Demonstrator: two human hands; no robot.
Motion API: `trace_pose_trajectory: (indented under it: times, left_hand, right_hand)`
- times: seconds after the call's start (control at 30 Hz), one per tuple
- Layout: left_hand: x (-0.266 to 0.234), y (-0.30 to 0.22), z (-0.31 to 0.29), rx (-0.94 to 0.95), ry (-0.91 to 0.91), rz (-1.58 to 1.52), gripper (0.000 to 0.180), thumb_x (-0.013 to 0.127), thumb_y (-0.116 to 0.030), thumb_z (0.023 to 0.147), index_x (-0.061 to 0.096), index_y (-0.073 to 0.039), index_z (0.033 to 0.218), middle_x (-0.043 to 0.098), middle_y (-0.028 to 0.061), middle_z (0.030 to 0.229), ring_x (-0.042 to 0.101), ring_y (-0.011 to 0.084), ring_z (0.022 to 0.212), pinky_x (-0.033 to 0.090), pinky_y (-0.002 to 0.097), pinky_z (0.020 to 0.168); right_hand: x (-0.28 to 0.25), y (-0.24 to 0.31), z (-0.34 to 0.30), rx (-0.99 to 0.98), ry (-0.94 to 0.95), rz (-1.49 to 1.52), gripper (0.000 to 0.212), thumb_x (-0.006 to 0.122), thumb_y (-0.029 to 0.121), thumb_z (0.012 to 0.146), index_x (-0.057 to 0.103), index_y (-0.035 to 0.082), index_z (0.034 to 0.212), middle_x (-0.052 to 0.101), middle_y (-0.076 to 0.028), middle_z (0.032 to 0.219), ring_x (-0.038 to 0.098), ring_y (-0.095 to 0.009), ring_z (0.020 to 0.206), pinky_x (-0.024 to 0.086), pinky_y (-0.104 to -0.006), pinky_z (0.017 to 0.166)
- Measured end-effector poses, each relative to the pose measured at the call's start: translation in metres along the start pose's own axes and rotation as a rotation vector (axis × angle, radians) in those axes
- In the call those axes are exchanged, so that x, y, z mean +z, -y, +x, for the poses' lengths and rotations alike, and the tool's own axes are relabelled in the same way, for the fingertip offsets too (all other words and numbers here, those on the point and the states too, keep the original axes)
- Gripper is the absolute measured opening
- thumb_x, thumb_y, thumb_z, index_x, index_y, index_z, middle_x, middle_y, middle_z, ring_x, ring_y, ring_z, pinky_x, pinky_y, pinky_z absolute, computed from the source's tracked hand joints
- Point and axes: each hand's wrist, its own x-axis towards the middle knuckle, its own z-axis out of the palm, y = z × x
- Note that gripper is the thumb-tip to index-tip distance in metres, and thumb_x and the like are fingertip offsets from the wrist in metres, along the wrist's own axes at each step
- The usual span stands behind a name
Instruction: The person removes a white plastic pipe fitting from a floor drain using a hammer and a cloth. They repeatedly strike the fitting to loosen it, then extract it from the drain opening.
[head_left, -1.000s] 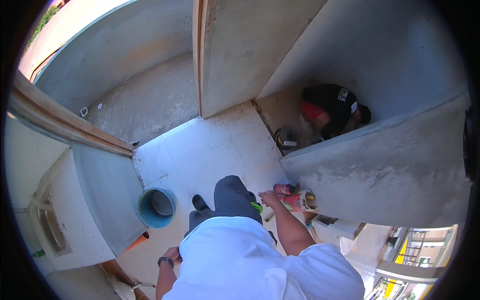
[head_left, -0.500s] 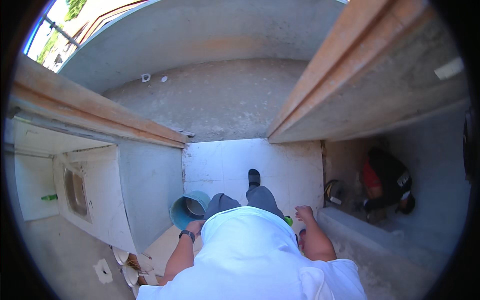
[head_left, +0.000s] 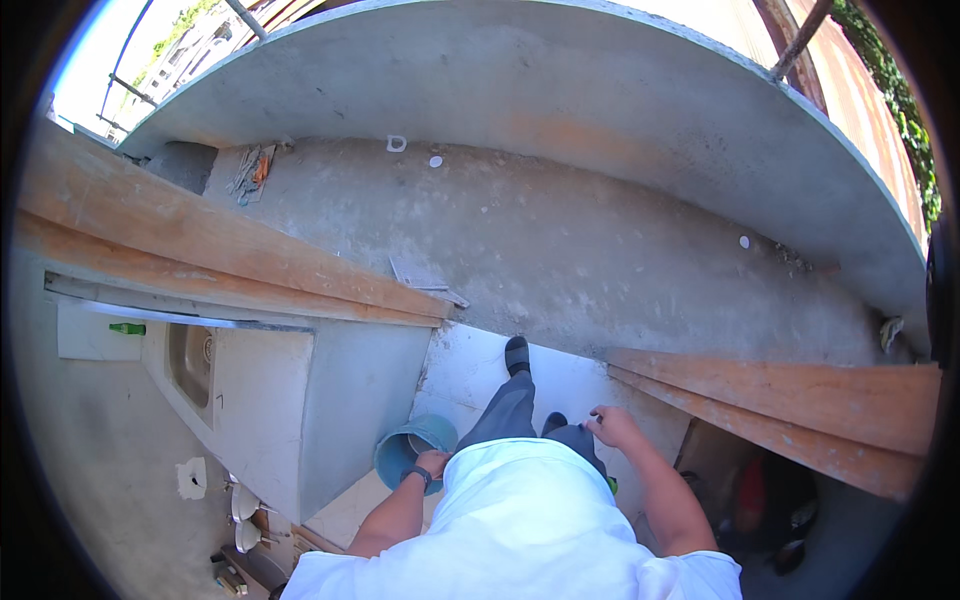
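Fingers of the right hand (head_left: pixel 612 427) are partly curled and loosely spread beside the grey trousers (head_left: pixel 508 405), with nothing seen in them; those of the left hand (head_left: pixel 433 463) are bent and partly hidden, and whether they grip anything cannot be told. A dark watch (head_left: pixel 418 477) encircles the left wrist. Overlapping the left hand in this view is the bucket (head_left: pixel 436 430): round, open-topped, dull blue with a greenish tinge, its inside shaded and greyish. It stands on the white tiled floor (head_left: pixel 455 372) to the person's left, near the side of the bench; contact with the hand cannot be judged. Set into the bench (head_left: pixel 262 375) is a steel sink (head_left: pixel 190 365), with a green bottle (head_left: pixel 128 328) lying beyond it. Ahead, a dark sandal (head_left: pixel 516 354) rests near the tile edge, where rough concrete flooring (head_left: pixel 560 250) begins between wooden door frames (head_left: pixel 230 262) and extends to a curved parapet (head_left: pixel 500 80). At lower right, a co-worker (head_left: pixel 765 500) crouches in shadow.
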Motion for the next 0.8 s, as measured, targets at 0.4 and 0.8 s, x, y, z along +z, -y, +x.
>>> trace_pose_trajectory:
  times: [0.4, 0.8]
  left_hand:
    - [-0.045, -0.203, 0.025, 0.367, -0.139, -0.137, 0.034, 0.068, -0.032, 0.094, 0.069, -0.005, 0.115, 0.070, 0.0040, 0.094, 0.067, 0.0134, 0.077, 0.053, 0.0267, 0.071]
    - [-0.049, -0.215, 0.020, 0.070, -0.052, 0.352, 0.034, 0.058, -0.035, 0.096, 0.069, -0.006, 0.082, 0.068, 0.0102, 0.071, 0.062, 0.0212, 0.054, 0.048, 0.0374, 0.054]
  right_hand:
    - [0.037, 0.068, 0.119, 0.035, 0.080, 0.271, 0.036, 0.075, 0.024, 0.086, 0.072, -0.001, 0.112, 0.074, -0.015, 0.089, 0.071, -0.019, 0.074, 0.057, -0.0334, 0.075]
    - [-0.023, -0.026, 0.184, 0.464, 0.011, 0.699, 0.027, 0.068, 0.018, 0.094, 0.061, -0.007, 0.084, 0.061, -0.013, 0.066, 0.060, -0.021, 0.049, 0.052, -0.0366, 0.041]
